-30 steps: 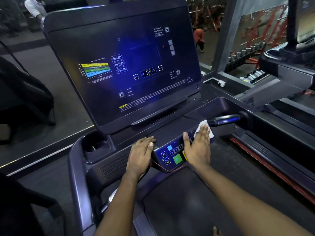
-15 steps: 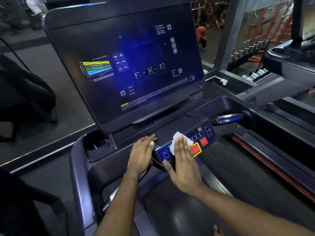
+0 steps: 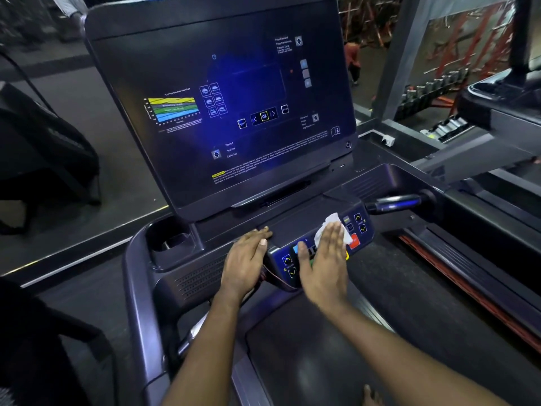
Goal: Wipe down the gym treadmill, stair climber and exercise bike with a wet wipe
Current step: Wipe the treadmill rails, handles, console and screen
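While dumbbell racks [image 3: 433, 92] line the gym beyond, flat right hand [image 3: 325, 265] presses wet wipe [image 3: 330, 222] on treadmill keypad [image 3: 288, 263], shifted rightward; left hand [image 3: 244, 259] flat alongside.

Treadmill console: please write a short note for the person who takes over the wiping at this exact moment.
Left hand: flat, fingers straight, resting on the treadmill just left of the button panel, holding nothing.
Right hand: flat, pressing the wet wipe onto the button panel.
Done: wiping is under way at the button panel; how much else is clean cannot be told.
Left: the rest of the treadmill, for example the screen and the handle; then the stair climber and exercise bike, neither clearly in view.
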A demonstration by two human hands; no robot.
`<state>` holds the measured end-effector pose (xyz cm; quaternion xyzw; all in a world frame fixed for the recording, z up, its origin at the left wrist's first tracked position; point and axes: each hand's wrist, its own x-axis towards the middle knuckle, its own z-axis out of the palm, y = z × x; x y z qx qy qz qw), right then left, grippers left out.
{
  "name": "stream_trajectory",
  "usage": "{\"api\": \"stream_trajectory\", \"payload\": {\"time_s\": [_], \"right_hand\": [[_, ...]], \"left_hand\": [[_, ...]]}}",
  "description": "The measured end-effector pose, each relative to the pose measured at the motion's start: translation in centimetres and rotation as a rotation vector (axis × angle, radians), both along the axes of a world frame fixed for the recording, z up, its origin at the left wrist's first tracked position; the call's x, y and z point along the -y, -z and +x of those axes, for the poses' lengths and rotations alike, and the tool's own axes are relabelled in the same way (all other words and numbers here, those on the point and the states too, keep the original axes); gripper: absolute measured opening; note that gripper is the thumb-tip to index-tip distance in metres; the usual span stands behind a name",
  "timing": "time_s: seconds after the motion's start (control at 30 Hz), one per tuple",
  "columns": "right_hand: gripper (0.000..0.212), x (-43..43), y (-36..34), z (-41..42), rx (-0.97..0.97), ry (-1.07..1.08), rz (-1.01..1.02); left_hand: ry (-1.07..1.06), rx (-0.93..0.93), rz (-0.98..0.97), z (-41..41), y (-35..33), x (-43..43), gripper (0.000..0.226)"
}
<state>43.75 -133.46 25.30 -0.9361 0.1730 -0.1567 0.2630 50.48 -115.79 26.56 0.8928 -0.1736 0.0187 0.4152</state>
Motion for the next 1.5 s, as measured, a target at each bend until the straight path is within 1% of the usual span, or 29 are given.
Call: {"api": "stream_trajectory", "payload": {"time_s": [0.03,0.07,0.13,0.17,0.2,0.23,0.3,0.33,0.37,0.47,0.53,0.63,0.67,0.7,0.8,0.83,0.87,1.0,1.03,1.13,1.2,1.37,1.5], "right_hand": [[0.094,-1.2,-0.1,-0.2,0.012,-0.027,0.002],[0.092,-2.2,0.3,-1.0,0.038,-0.128,-0.039],[0.086,-3.0,1.6,-3.0,0.076,-0.395,-0.154],[0.084,-2.6,1.9,-3.3,0.087,-0.463,-0.185],[0.082,-2.2,1.8,-3.2,0.093,-0.458,-0.195],[0.081,-2.2,1.4,-2.7,0.091,-0.4,-0.178],[0.081,-3.5,0.5,-2.1,0.072,-0.246,-0.064],[0.082,-4.4,0.5,-2.3,0.08,-0.242,-0.041],[0.083,-4.9,0.9,-2.9,0.087,-0.295,-0.057],[0.081,-3.5,3.1,-5.4,0.101,-0.496,-0.199],[0.079,-2.9,3.4,-5.3,0.114,-0.481,-0.228],[0.08,-5.5,3.0,-4.3,0.119,-0.368,-0.095],[0.08,-6.1,3.1,-4.2,0.121,-0.363,-0.066],[0.081,-6.1,3.5,-4.6,0.117,-0.383,-0.079],[0.081,-3.4,5.2,-7.0,0.108,-0.485,-0.226],[0.081,-2.8,5.4,-7.4,0.101,-0.492,-0.245],[0.081,-2.6,5.5,-7.4,0.097,-0.48,-0.238],[0.079,-5.2,3.9,-4.6,0.131,-0.349,-0.094],[0.079,-5.5,3.8,-4.4,0.131,-0.337,-0.088],[0.082,-4.8,5.6,-6.4,0.104,-0.36,-0.167],[0.081,-4.2,6.5,-7.4,0.087,-0.36,-0.185],[0.079,-5.2,3.7,-3.7,0.143,-0.193,-0.051],[0.081,-5.4,5.7,-6.3,0.127,-0.202,-0.092]], "left_hand": [[-0.003,0.001,-0.001,0.0,-0.1,-0.1,0.047],[-0.004,-0.005,-0.007,0.0,-0.1,-0.1,0.047],[-0.008,-0.021,-0.035,0.0,-0.1,-0.3,0.047],[-0.013,-0.027,-0.053,0.0,-0.1,-0.3,0.046],[-0.018,-0.033,-0.071,0.0,-0.1,-0.3,0.046],[-0.023,-0.042,-0.089,0.0,-0.1,-0.3,0.043],[-0.028,-0.054,-0.129,0.0,-0.1,-0.4,0.035],[-0.033,-0.058,-0.143,0.0,0.0,-0.6,0.033],[-0.035,-0.063,-0.158,0.2,0.1,-0.6,0.032],[-0.028,-0.071,-0.187,0.5,0.2,-0.6,0.034],[-0.034,-0.08,-0.183,0.6,0.4,-0.6,0.035],[-0.037,-0.079,-0.206,0.6,0.7,-0.6,0.036],[-0.038,-0.075,-0.203,0.7,0.7,-0.6,0.036],[-0.037,-0.07,-0.189,0.6,0.6,-0.6,0.036],[-0.038,-0.062,-0.147,0.5,0.5,-0.6,0.036],[-0.041,-0.056,-0.142,0.6,0.4,-0.7,0.036],[-0.043,-0.051,-0.135,0.6,0.4,-0.7,0.036],[-0.029,-0.029,-0.108,0.6,0.5,-0.6,0.036],[-0.027,-0.028,-0.095,0.5,0.4,-0.6,0.036],[-0.039,-0.024,-0.038,0.4,0.2,-0.5,0.036],[-0.044,-0.015,-0.015,0.3,0.1,-0.5,0.037],[-0.042,-0.007,0.005,0.3,0.0,-0.4,0.037],[-0.058,-0.002,0.019,-0.1,0.0,-0.4,0.037]]}}
